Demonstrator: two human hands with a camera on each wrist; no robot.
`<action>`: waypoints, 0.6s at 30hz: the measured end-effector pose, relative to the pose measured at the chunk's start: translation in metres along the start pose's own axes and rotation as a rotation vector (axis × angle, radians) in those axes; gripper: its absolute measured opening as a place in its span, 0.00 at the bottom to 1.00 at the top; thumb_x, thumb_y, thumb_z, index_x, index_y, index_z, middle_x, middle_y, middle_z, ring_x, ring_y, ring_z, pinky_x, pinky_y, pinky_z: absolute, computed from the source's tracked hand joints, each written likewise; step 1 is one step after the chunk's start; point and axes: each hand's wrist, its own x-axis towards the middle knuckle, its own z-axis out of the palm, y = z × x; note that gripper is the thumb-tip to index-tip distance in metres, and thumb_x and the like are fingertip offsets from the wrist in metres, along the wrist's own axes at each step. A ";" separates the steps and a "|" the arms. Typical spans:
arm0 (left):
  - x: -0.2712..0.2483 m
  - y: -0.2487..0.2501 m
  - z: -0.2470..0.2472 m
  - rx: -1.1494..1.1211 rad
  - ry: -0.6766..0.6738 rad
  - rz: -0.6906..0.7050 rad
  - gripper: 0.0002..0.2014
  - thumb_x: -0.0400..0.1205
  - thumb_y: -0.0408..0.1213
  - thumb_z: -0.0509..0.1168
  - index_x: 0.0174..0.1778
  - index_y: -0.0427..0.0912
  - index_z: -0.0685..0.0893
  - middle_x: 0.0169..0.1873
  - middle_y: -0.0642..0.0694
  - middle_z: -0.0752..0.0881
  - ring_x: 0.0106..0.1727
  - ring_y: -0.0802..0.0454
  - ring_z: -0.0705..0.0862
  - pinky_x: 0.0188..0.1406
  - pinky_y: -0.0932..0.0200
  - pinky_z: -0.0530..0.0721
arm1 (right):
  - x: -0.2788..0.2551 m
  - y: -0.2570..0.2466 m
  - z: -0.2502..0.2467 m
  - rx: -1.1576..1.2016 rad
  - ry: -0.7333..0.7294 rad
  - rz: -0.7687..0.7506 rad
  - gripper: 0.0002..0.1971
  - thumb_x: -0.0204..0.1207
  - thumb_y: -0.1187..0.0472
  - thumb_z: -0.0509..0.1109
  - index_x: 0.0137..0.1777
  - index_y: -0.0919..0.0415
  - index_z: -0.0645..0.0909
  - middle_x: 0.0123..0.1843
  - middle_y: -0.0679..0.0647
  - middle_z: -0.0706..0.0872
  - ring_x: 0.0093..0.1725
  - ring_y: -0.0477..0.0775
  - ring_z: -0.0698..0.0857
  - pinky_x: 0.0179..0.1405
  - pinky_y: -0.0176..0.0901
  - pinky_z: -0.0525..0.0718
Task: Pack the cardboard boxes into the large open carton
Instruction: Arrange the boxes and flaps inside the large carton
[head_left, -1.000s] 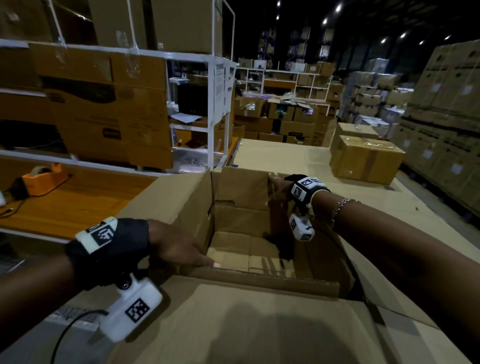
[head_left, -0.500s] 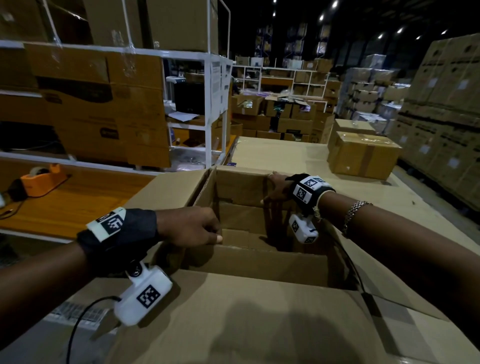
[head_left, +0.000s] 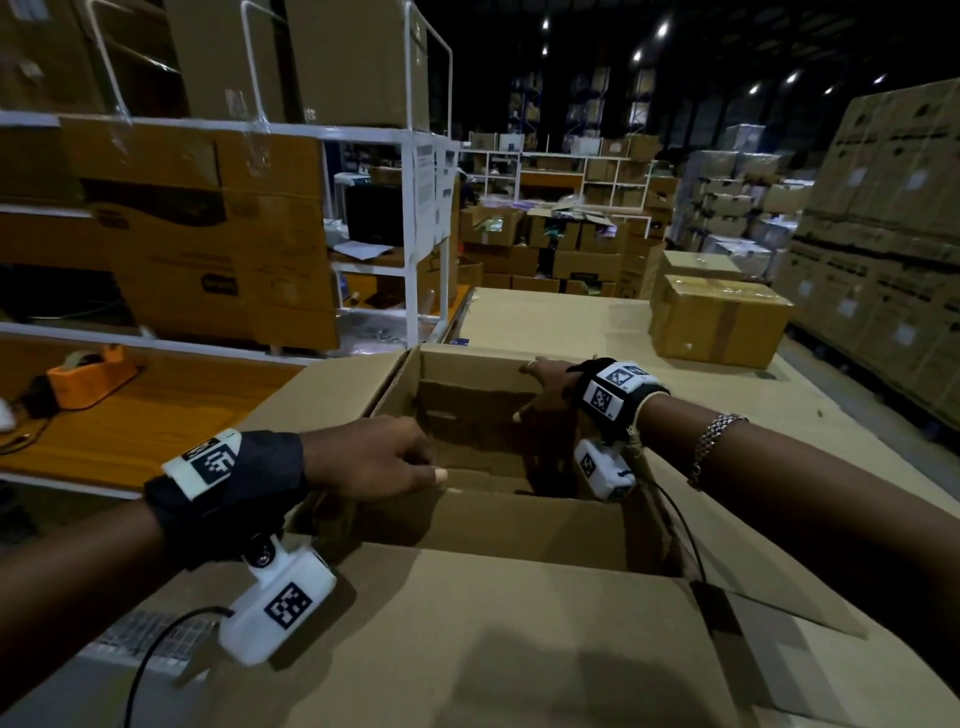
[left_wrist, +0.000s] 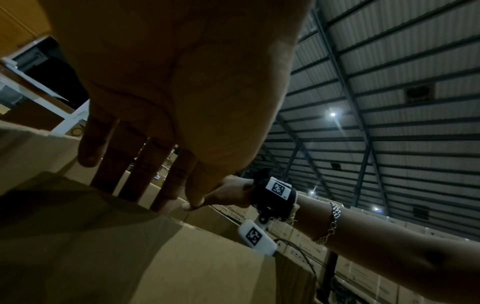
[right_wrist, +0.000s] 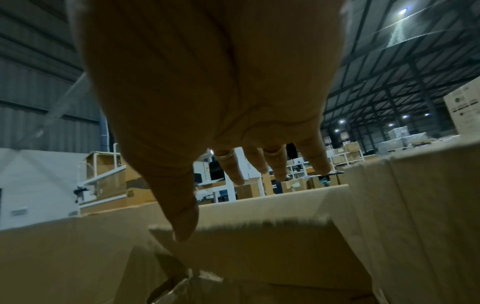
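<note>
A large open carton (head_left: 470, 364) stands right in front of me with its flaps folded outward, and its inside looks dark and bare. My left hand (head_left: 415, 462) hovers over the near-left corner of the opening. In the left wrist view its fingers (left_wrist: 145, 170) point straight down at the cardboard and hold nothing. My right hand (head_left: 530, 389) reaches to the far wall, its fingers (right_wrist: 275, 164) stretched over the rim and the thumb inside. Two sealed cardboard boxes (head_left: 719, 322) sit on the table beyond, at the far right.
An orange tape dispenser (head_left: 88, 369) sits on the orange bench at left. A white shelf rack (head_left: 415, 234) loaded with flat cartons stands behind it. Tall pallet stacks (head_left: 883, 234) line the right side. The cardboard-covered table (head_left: 571, 322) stretches beyond the carton.
My left hand lifted off the near flap's edge and now hangs over the near-left corner. My right hand rose from inside the carton to its far rim. The near inner wall came into sight.
</note>
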 end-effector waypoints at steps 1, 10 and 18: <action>-0.002 0.001 0.001 0.014 0.014 -0.018 0.13 0.91 0.49 0.61 0.50 0.50 0.88 0.40 0.53 0.87 0.38 0.61 0.84 0.38 0.63 0.79 | -0.006 -0.002 -0.002 0.002 0.002 0.003 0.55 0.66 0.28 0.76 0.88 0.50 0.58 0.86 0.56 0.66 0.81 0.65 0.71 0.78 0.64 0.74; -0.009 0.025 0.004 0.117 0.114 -0.151 0.16 0.89 0.54 0.63 0.68 0.52 0.86 0.64 0.53 0.87 0.61 0.58 0.84 0.64 0.51 0.86 | -0.066 -0.002 -0.026 0.030 0.002 -0.110 0.47 0.75 0.35 0.75 0.88 0.55 0.61 0.84 0.58 0.72 0.80 0.62 0.74 0.78 0.58 0.75; -0.014 0.068 -0.003 0.113 0.210 -0.095 0.19 0.87 0.55 0.66 0.66 0.48 0.87 0.62 0.51 0.87 0.60 0.56 0.85 0.61 0.49 0.88 | -0.160 0.005 -0.045 0.129 0.039 -0.214 0.40 0.75 0.36 0.75 0.84 0.51 0.70 0.77 0.54 0.80 0.73 0.57 0.81 0.75 0.57 0.79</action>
